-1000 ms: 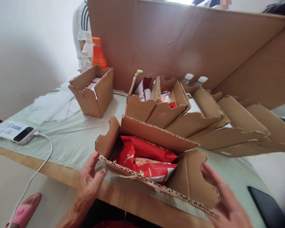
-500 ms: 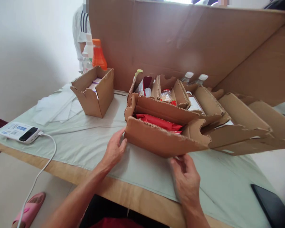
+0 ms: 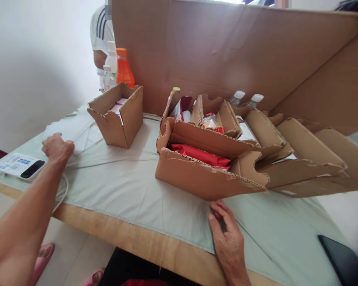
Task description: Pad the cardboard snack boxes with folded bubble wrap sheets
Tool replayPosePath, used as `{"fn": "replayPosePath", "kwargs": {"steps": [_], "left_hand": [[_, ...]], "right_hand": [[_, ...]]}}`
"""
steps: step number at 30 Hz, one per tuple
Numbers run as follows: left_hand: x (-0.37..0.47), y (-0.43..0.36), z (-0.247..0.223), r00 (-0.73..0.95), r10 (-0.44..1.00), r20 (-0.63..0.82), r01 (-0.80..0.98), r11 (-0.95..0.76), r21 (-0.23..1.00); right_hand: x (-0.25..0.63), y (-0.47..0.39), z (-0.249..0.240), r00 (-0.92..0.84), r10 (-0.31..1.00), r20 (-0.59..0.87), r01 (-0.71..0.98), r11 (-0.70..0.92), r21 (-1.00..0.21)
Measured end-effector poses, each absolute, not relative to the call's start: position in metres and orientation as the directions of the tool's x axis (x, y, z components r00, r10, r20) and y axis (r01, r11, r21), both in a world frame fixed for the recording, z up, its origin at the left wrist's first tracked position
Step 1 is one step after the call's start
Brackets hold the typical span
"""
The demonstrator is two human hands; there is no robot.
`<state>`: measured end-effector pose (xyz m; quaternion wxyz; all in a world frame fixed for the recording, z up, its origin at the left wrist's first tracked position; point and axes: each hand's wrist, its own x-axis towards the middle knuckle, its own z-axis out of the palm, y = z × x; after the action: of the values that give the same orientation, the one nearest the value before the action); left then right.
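Observation:
A cardboard box [image 3: 197, 178] with jagged edges stands on the pale green cloth [image 3: 131, 186], holding red snack packets [image 3: 203, 155]. My right hand [image 3: 226, 238] rests flat on the cloth just in front of that box, holding nothing. Far to the left, my left hand [image 3: 57, 147] is curled at the edge of a stack of white paper sheets [image 3: 77, 129], beside a white device [image 3: 19, 166] with a cable. I cannot tell whether it grips a sheet.
Behind the front box stands a row of more cardboard boxes [image 3: 256, 139] with packets and bottles. A separate open box [image 3: 116, 115] stands at back left, with an orange bottle [image 3: 123, 69] behind it. A big cardboard panel [image 3: 226, 51] forms the backdrop. A person stands behind it. A black object [image 3: 343, 258] lies at the right.
The box with red packets was pushed away from me against the row. My left hand then left it and swung far left to the paper; my right hand dropped to the cloth.

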<state>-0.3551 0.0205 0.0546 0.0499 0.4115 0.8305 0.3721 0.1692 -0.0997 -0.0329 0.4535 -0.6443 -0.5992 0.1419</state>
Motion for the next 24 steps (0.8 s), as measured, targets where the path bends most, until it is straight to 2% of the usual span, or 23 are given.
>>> {"fn": "replayPosePath", "kwargs": {"steps": [4, 8, 11, 14, 17, 20, 22, 24], "left_hand": [[-0.373, 0.03, 0.059, -0.787, 0.615, 0.045, 0.554, 0.673, 0.49], [-0.374, 0.03, 0.082, -0.789, 0.614, 0.023, 0.562, 0.707, 0.429], [-0.353, 0.011, 0.102, -0.762, 0.635, 0.13, 0.613, 0.641, 0.462], [-0.304, -0.021, 0.103, -0.697, 0.687, 0.206, 0.668, 0.518, 0.534], [-0.231, -0.059, 0.078, -0.52, 0.847, 0.108, 0.671, 0.327, 0.666], [-0.156, -0.092, 0.044, -0.247, 0.969, -0.013, 0.565, 0.155, 0.811], [-0.12, -0.109, 0.03, -0.123, 0.992, -0.022, 0.505, 0.081, 0.859], [-0.103, -0.123, 0.026, -0.058, 0.998, -0.003, 0.477, 0.03, 0.878]], "right_hand": [[0.173, -0.099, -0.037, 0.225, 0.891, 0.393, 0.66, 0.157, -0.735], [0.174, -0.098, -0.038, 0.209, 0.896, 0.393, 0.671, 0.161, -0.723], [0.173, -0.096, -0.034, 0.204, 0.883, 0.424, 0.687, 0.179, -0.704], [0.166, -0.099, -0.023, 0.251, 0.817, 0.518, 0.721, 0.199, -0.664], [0.15, -0.113, -0.011, 0.235, 0.776, 0.585, 0.72, 0.265, -0.642], [0.126, -0.136, -0.004, -0.001, 0.883, 0.47, 0.644, 0.36, -0.675], [0.112, -0.146, -0.004, -0.157, 0.918, 0.363, 0.607, 0.38, -0.699], [0.101, -0.147, -0.003, -0.21, 0.925, 0.317, 0.627, 0.376, -0.682]]}}
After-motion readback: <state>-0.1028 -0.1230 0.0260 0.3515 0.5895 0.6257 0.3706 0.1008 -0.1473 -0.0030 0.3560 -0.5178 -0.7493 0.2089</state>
